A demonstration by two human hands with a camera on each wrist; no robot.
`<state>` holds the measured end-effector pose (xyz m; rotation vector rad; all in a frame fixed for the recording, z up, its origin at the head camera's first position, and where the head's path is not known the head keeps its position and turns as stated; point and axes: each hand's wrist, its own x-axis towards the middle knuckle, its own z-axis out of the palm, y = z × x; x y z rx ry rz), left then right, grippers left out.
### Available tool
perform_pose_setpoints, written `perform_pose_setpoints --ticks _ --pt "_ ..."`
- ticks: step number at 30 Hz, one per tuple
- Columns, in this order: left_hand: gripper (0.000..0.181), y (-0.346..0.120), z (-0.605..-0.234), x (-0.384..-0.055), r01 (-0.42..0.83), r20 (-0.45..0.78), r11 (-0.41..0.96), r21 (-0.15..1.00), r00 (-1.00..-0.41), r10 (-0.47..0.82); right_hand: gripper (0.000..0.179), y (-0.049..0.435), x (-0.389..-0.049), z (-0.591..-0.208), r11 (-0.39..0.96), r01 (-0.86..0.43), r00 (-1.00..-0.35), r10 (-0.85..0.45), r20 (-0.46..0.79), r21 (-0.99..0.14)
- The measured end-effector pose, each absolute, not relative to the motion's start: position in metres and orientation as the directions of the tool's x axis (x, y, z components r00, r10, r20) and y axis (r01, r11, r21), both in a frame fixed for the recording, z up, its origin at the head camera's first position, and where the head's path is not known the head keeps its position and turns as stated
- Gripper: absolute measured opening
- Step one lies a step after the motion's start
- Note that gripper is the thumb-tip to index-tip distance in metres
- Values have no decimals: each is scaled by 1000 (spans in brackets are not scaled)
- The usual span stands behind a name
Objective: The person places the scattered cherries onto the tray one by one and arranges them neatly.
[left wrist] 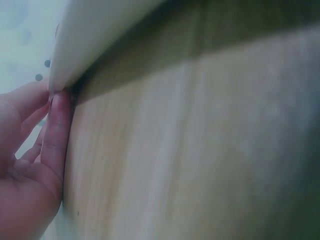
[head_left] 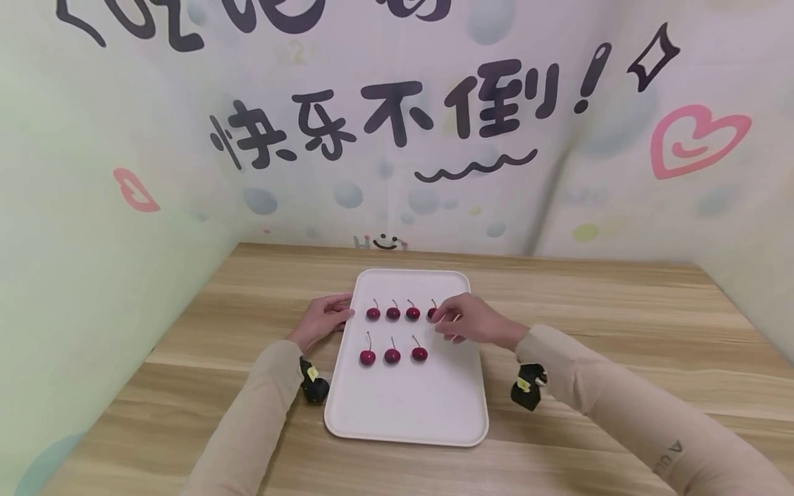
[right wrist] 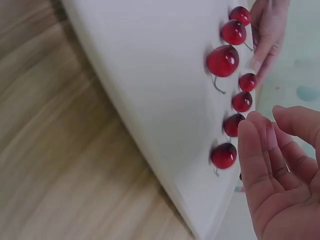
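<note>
A white rectangular tray (head_left: 403, 406) holds red cherries with stems in two rows. Three lie in the front row, among them the middle cherry (head_left: 392, 356); several form the back row. At the tray's left edge my left hand (head_left: 322, 318) grips the rim, thumb above and fingers against its underside in the left wrist view. My right hand (head_left: 468, 320) hovers over the tray's right side, beside the rightmost back cherry (head_left: 431, 314), which it partly hides. The right wrist view shows that cherry (right wrist: 223, 156) resting on the tray, apart from the loosely bent fingers (right wrist: 254, 160).
The tray lies on a wood-grain table (head_left: 595, 324). Behind the table hangs a printed white backdrop (head_left: 384, 193) with black characters and pink hearts. A black wrist device (head_left: 314, 382) sits at my left wrist, another black device (head_left: 527, 387) at my right.
</note>
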<state>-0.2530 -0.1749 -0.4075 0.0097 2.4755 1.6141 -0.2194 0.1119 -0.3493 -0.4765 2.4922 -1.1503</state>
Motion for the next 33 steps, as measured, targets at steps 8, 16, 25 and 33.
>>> perform_pose_setpoints --ticks 8,16,25,33 --pt "42 -177 -408 -252 -83 -137 417 905 -985 101 21 160 -211 -338 611 -174 -894 -427 -137 -772" --pt "42 -177 -408 -251 -78 -134 426 901 -986 103 25 210 -204 -344 622 -156 -913 -388 -129 -767" --pt "42 -175 -409 -252 -77 -134 437 896 -986 100 30 251 -195 -357 599 -79 -924 -344 -167 -797" --pt "42 -175 -410 -252 -75 -133 442 894 -986 101 38 270 -189 -364 611 -55 -939 -301 -167 -790"
